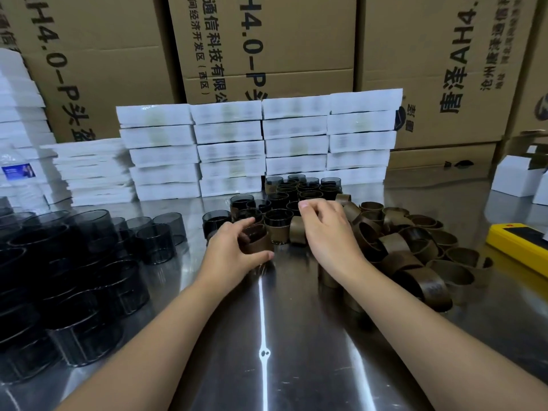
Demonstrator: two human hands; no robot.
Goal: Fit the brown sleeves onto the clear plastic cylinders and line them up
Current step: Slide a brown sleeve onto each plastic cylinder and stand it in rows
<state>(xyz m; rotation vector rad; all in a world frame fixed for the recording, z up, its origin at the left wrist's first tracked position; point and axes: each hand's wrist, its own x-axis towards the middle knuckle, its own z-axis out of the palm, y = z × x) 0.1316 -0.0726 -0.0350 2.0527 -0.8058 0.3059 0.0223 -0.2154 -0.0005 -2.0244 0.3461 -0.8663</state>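
Note:
My left hand point(234, 250) grips a sleeved cylinder point(257, 240) standing on the steel table, fingers and thumb curled round its brown band. Just right of it stands a loose brown sleeve point(298, 229), and my right hand point(326, 229) curls over that sleeve's right side with its fingertips raised above the row; whether it holds the sleeve I cannot tell. Behind both hands, several sleeved cylinders point(296, 194) stand lined up in rows. Bare smoky clear cylinders point(89, 256) crowd the left of the table. A heap of brown sleeves point(409, 250) lies on the right.
The steel table point(267, 336) shows bare metal near me. Stacked white boxes point(255, 143) form a wall behind the rows, with big cardboard cartons point(267, 40) beyond. A yellow device point(519, 244) lies at the right edge, a water bottle point(20, 179) at far left.

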